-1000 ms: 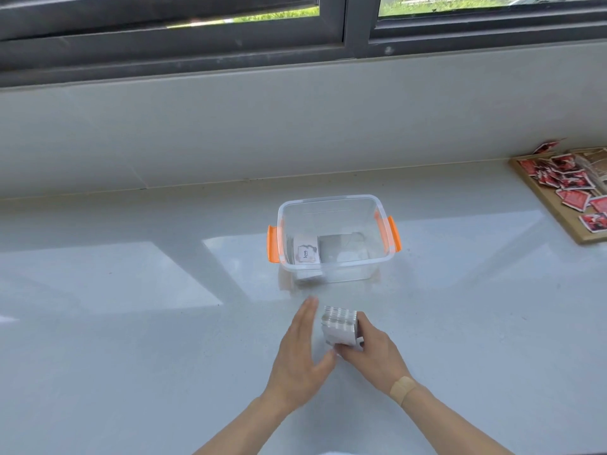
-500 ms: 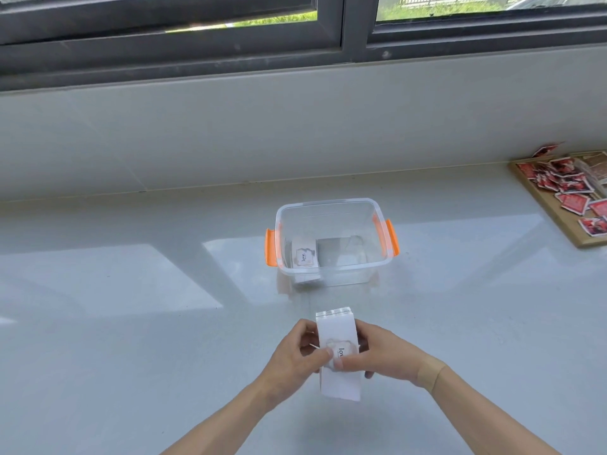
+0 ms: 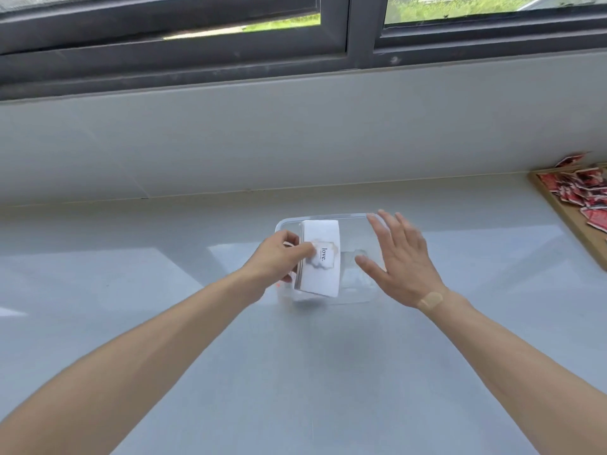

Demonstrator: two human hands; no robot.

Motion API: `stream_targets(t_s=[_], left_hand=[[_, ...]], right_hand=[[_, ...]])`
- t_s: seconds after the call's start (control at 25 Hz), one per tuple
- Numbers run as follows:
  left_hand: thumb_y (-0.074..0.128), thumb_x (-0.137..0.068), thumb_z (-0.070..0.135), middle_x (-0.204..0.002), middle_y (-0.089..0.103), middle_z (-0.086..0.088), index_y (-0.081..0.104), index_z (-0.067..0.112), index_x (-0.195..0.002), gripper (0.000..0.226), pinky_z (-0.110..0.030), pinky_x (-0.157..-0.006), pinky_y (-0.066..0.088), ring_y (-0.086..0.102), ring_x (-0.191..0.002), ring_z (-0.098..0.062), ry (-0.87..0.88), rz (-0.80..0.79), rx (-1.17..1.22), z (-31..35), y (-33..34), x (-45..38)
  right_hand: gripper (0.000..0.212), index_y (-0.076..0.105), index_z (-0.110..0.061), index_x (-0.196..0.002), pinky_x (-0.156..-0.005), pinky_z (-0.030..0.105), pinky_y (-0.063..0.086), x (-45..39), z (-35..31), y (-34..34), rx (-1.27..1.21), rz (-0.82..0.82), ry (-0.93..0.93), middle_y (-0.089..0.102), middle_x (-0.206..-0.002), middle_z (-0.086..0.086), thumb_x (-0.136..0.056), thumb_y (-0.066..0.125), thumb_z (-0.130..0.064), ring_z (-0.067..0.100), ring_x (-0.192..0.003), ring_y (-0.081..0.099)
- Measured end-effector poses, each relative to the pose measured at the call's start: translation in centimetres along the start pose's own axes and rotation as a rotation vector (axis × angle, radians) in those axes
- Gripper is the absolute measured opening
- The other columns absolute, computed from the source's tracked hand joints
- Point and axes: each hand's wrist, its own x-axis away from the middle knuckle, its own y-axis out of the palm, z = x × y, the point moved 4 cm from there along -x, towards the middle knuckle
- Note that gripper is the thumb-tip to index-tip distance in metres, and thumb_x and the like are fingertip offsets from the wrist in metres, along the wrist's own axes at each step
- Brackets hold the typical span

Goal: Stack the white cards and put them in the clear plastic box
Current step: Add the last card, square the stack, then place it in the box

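My left hand [image 3: 279, 257] grips a squared stack of white cards [image 3: 320, 257], top card printed "love", over the left half of the clear plastic box [image 3: 353, 218]. The stack hides the box's left wall and its orange handle, and I cannot tell whether it touches the box floor. My right hand [image 3: 399, 257] hovers with fingers spread over the box's right side, holding nothing. A plaster sits on that wrist.
The box stands on a pale glossy counter [image 3: 131, 290] below a window sill wall. A wooden tray [image 3: 573, 218] with several red-and-white packets lies at the far right edge.
Both hands carried the stack forward from the counter to the box. My right hand has let go and opened; the left alone holds the cards now.
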Motion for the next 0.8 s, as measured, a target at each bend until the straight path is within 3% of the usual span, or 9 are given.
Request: stream_targets(t_s=[0.16, 0.24, 0.32, 0.56, 0.8], left_hand=[[0.064, -0.077, 0.038, -0.095, 0.07, -0.002, 0.058, 0.015, -0.104, 0.036, -0.031, -0.062, 0.053, 0.066, -0.075, -0.017, -0.098, -0.019, -0.07, 0.0, 2.4, -3.4], [0.064, -0.077, 0.039, -0.089, 0.07, 0.001, 0.058, 0.015, -0.101, 0.035, -0.033, -0.069, 0.056, 0.067, -0.073, -0.016, -0.133, -0.021, -0.058, -0.1, 3.2, -4.7], [0.064, -0.075, 0.039, -0.082, 0.067, 0.003, 0.058, 0.015, -0.1, 0.035, -0.029, -0.063, 0.052, 0.065, -0.069, -0.013, -0.166, -0.023, -0.052, -0.3, 3.8, -5.7], [0.064, -0.074, 0.032, -0.076, 0.058, -0.003, 0.052, 0.017, -0.074, 0.019, -0.027, -0.058, 0.049, 0.061, -0.073, -0.023, -0.216, -0.062, -0.128, -1.3, 6.8, -8.0], [0.061, -0.079, 0.033, -0.083, 0.057, -0.008, 0.061, 0.005, -0.093, 0.032, -0.031, -0.066, 0.05, 0.058, -0.072, -0.027, -0.311, -0.158, -0.198, -2.5, 10.0, -9.8]], right_hand=[[0.074, 0.001, -0.03, -0.15, -0.12, 0.049, 0.001, -1.4, 0.6, 2.6, -0.072, -0.099, 0.002, 0.003, -0.161, -0.003, -0.089, 0.012, -0.07, 0.016, -0.146, -0.011], [0.072, -0.004, -0.034, -0.15, -0.12, 0.049, -0.001, -1.5, 0.9, 3.2, -0.114, -0.099, -0.005, 0.0, -0.162, -0.006, -0.09, 0.011, -0.069, 0.009, -0.145, -0.016], [0.072, -0.008, -0.036, -0.15, -0.12, 0.048, 0.0, -1.5, 1.1, 3.4, -0.147, -0.094, -0.008, -0.002, -0.162, -0.007, -0.09, 0.013, -0.07, 0.006, -0.144, -0.017], [0.077, -0.005, -0.037, -0.15, -0.12, 0.049, 0.006, -1.6, 1.0, 3.4, -0.181, -0.077, 0.001, -0.001, -0.162, -0.006, -0.088, 0.02, -0.073, 0.008, -0.145, -0.014], [0.079, -0.003, -0.035, -0.15, -0.119, 0.049, 0.01, -1.6, 0.8, 3.4, -0.199, -0.057, 0.02, 0.002, -0.162, -0.006, -0.087, 0.03, -0.07, 0.007, -0.146, -0.012]])
